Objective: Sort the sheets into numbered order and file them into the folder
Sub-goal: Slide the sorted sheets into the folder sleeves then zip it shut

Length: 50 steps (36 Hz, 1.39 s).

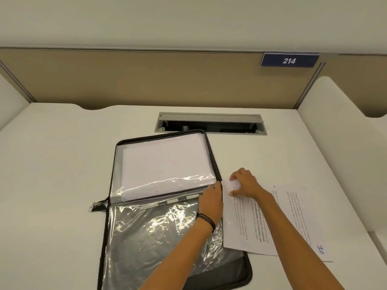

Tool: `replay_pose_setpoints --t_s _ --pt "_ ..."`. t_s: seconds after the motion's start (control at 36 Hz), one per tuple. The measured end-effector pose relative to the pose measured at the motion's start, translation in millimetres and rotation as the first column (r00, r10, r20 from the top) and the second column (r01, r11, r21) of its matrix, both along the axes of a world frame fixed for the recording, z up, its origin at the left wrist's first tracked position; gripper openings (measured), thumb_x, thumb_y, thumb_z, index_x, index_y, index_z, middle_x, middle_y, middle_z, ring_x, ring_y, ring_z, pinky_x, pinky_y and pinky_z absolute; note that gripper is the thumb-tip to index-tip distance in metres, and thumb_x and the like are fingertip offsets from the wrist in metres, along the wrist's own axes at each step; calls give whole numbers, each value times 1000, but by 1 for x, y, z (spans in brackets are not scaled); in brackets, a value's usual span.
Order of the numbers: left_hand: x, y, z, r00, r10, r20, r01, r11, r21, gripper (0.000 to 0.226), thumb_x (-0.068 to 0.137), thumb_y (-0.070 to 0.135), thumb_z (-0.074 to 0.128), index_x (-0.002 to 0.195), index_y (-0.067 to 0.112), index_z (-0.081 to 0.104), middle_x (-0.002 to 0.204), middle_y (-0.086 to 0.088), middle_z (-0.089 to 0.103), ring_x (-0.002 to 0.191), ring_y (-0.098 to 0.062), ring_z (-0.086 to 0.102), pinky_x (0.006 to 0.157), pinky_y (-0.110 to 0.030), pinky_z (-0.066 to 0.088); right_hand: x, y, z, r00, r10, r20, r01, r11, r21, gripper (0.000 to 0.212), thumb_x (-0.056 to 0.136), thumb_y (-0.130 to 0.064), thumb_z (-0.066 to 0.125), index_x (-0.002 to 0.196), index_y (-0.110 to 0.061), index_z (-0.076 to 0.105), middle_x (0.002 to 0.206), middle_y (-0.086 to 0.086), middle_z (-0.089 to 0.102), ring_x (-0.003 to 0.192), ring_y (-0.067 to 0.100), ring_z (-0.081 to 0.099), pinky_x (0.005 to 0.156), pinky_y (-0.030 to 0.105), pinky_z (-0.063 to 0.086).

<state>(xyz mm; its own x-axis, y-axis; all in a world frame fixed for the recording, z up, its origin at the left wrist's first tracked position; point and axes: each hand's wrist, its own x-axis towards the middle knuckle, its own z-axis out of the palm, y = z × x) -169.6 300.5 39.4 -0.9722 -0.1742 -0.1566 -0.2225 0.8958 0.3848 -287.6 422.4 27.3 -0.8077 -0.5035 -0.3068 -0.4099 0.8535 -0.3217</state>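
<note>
A black zip folder (211, 151) lies open on the white desk, its clear sleeves spread flat. White sheets (163, 162) sit inside the far sleeves. The near sleeve (150, 233) is crinkled and shiny. My left hand (210, 203) rests at the right end of the folder's spine, fingers on the sleeve edge. Beside the folder's right edge lie two printed sheets (249, 225), overlapping, the outer sheet (303, 208) marked "10" in blue. My right hand (244, 183) presses the far end of the nearer sheet with spread fingers.
A grey cable box (210, 123) with a raised lid is sunk into the desk (52, 164) behind the folder. A beige partition carries a blue sign (290, 60) reading 214. White side dividers flank the desk. The zip pull (96, 205) sticks out left.
</note>
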Motion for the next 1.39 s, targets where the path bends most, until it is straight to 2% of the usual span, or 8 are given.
replay_pose_setpoints --t_s 0.06,0.17,0.39,0.53,0.89,1.11,1.25,1.39 --pt "-1 -1 -1 1000 6 6 -6 1000 6 39 93 4 43 131 4 39 104 -15 60 87 -30 60 64 -34 43 -2 -1 1 1000 9 20 -9 1000 4 55 73 -36 78 118 -17 52 124 3 44 114 19 42 94 29 36" --pt "-3 -4 -6 999 52 -7 -51 998 44 27 94 8 42 120 6 49 111 -12 58 98 -28 57 77 -33 45 -5 -2 3 992 30 119 -29 1000 -8 47 73 -29 79 107 -17 50 113 1 46 102 16 45 87 27 40" --pt "-3 -9 -6 998 62 -31 -59 993 102 15 94 9 40 84 9 51 87 -7 45 84 -26 52 69 -28 35 -4 2 16 952 -23 306 72 986 -148 30 82 -14 72 101 -19 48 105 7 58 90 20 57 71 23 43" --pt "-2 -9 -4 996 72 -44 -64 987 148 14 94 13 41 80 11 47 86 -4 44 76 -18 42 67 -26 35 0 2 26 957 -41 289 116 961 -250 13 86 -18 68 94 -17 57 91 8 68 71 12 60 62 15 45" --pt "0 -8 0 988 102 -118 -75 974 214 12 94 15 42 83 12 44 84 -3 44 71 -17 42 56 -23 29 4 -8 34 936 42 350 25 982 -186 7 85 -22 69 84 -16 66 81 1 65 70 10 57 63 15 42" --pt "-2 -13 1 970 137 -200 -84 964 254 12 96 16 44 88 10 50 83 -3 45 66 -16 42 51 -18 26 13 -27 33 907 117 404 -63 987 -145 21 82 -18 71 65 -25 61 60 -13 55 48 -6 49 58 13 36" --pt "0 -13 -1 979 102 -179 -62 974 219 17 96 19 43 98 7 55 86 0 44 72 -14 43 63 -22 30 14 -35 26 952 52 302 30 965 -259 13 81 -14 70 79 -13 58 72 -3 61 62 3 54 60 13 41" --pt "5 -10 -3 984 94 -154 -60 975 215 13 94 20 45 92 10 54 86 1 47 77 -16 46 65 -26 36 16 -33 22 960 -3 279 103 934 -342 19 77 -7 71 82 -11 54 61 -5 59 56 6 53 54 11 39"
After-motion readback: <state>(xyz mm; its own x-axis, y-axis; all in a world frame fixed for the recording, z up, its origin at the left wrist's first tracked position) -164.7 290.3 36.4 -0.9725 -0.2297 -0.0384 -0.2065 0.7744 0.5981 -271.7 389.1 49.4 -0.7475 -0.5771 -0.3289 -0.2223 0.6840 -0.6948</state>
